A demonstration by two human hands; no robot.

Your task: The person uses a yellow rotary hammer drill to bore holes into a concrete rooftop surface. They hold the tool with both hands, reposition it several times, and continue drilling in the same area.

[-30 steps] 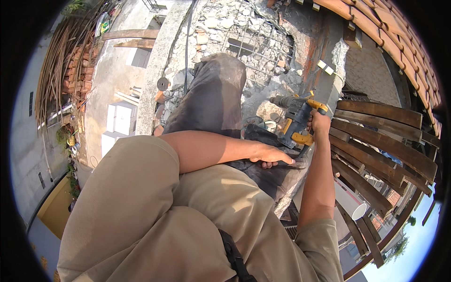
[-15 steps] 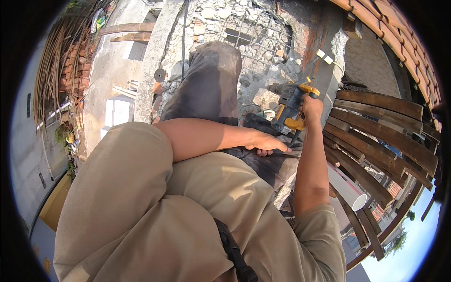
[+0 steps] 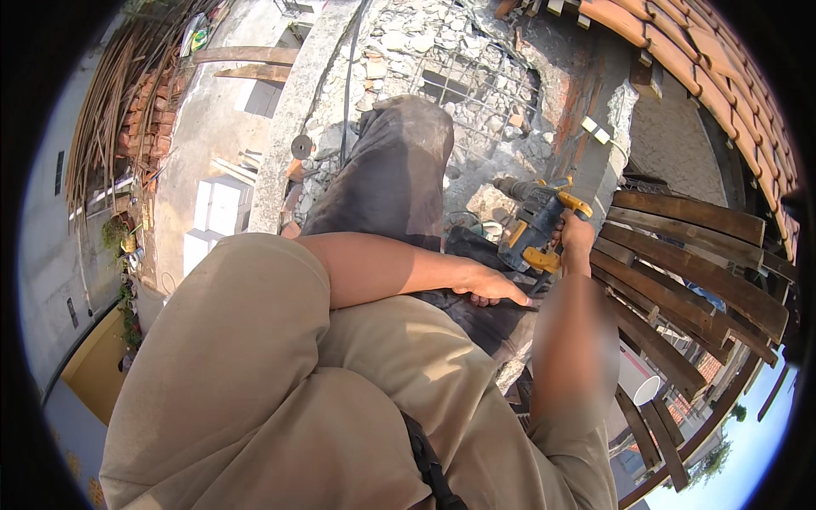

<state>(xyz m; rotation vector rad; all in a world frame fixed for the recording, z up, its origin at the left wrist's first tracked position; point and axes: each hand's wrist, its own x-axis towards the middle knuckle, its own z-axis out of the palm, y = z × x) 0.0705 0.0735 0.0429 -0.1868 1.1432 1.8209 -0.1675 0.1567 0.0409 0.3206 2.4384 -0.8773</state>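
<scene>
My right hand (image 3: 576,235) is wrapped round the rear handle of a yellow and dark grey rotary hammer drill (image 3: 535,212). The drill lies on its side in the air, its nose pointing left toward broken concrete (image 3: 489,202), where the tip blurs into pale dust. Across my lap reaches my left arm; my left hand (image 3: 493,284) rests by my dark trouser leg (image 3: 395,161), just below the drill. Its lower fingers are curled and one digit stretches toward the drill's cord (image 3: 541,280). Whatever those fingers may hold is hidden.
Rubble with an exposed steel mesh (image 3: 476,89) lies ahead, beside a concrete beam (image 3: 297,110). Dark wooden slats (image 3: 680,246) and a white pipe (image 3: 643,384) are at the right, under roof tiles (image 3: 705,51). A black cable (image 3: 348,93) runs over the rubble.
The view has shifted slightly, so the whole scene sits a little lower and to the right. Both hands keep their places, the right one still on the drill.
</scene>
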